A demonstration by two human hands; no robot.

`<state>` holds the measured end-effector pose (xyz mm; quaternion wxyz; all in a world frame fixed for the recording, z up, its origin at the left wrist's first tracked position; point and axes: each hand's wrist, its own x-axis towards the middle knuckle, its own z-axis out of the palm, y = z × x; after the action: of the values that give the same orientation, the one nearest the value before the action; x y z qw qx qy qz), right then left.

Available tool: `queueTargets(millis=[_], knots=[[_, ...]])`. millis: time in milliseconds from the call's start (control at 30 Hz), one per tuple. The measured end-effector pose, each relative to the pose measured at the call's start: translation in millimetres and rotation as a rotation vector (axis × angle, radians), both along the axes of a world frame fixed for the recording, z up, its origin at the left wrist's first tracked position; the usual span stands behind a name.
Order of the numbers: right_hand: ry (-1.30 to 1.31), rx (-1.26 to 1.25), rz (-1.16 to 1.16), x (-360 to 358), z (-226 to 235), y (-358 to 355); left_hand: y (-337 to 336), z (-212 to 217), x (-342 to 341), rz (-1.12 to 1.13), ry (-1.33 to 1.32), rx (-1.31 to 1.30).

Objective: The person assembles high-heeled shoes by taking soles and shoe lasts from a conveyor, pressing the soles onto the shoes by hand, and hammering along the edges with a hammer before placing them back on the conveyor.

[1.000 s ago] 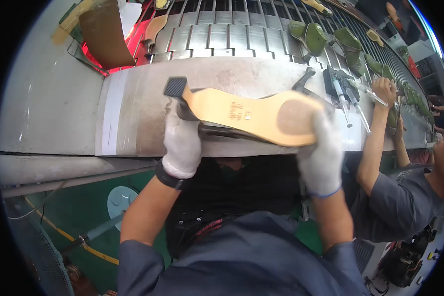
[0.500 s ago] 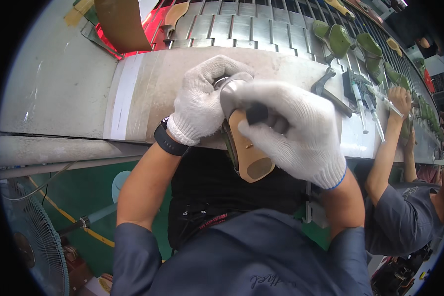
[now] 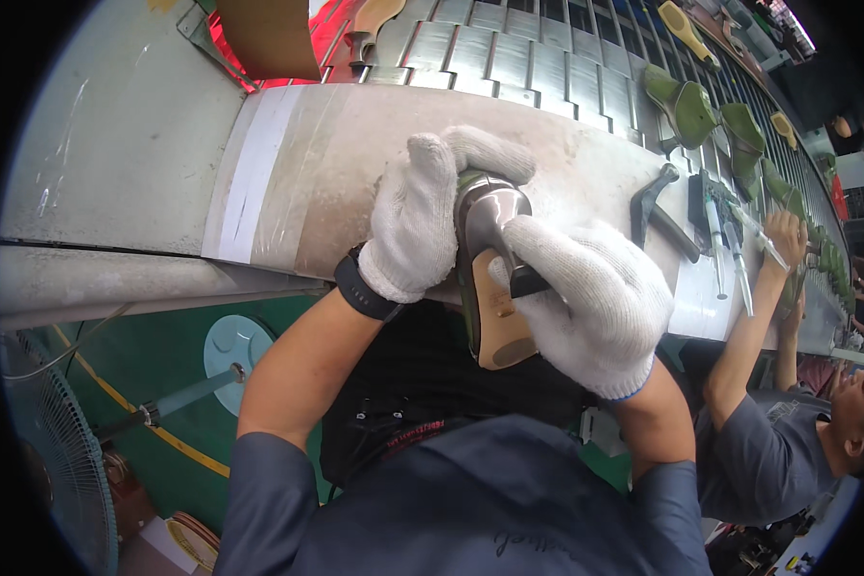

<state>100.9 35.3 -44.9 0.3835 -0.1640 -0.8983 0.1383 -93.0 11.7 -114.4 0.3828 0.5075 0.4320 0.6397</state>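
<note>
1. Brown cardboard piece (image 3: 264,38) is lying at the far left over a red surface; a white tape strip (image 3: 254,173) is running near-to-far along the left of the table (image 3: 355,144).
2. Shoe (image 3: 490,278) is sitting sole-up at the table's near edge, long axis running near-far, with the glossy dark end pointing far.
3. Its sole is showing tan, with an olive rim.
4. Left hand (image 3: 422,221), white-gloved, is gripping the shoe's far left side.
5. Right hand (image 3: 595,298), gloved, is clenching a small dark tool (image 3: 528,281) against the sole.

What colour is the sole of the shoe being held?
Tan, on the shoe, seen in the head view.
</note>
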Motion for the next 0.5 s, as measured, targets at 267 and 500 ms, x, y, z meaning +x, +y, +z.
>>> queueTargets(millis=[267, 500], knots=[[-0.122, -0.063, 0.038, 3, -3, 4, 3, -5, -7, -0.058, 0.048, 0.034], [-0.092, -0.067, 0.056, -8, -1, 3, 0, -2, -18, -0.124, -0.01, 0.072]])
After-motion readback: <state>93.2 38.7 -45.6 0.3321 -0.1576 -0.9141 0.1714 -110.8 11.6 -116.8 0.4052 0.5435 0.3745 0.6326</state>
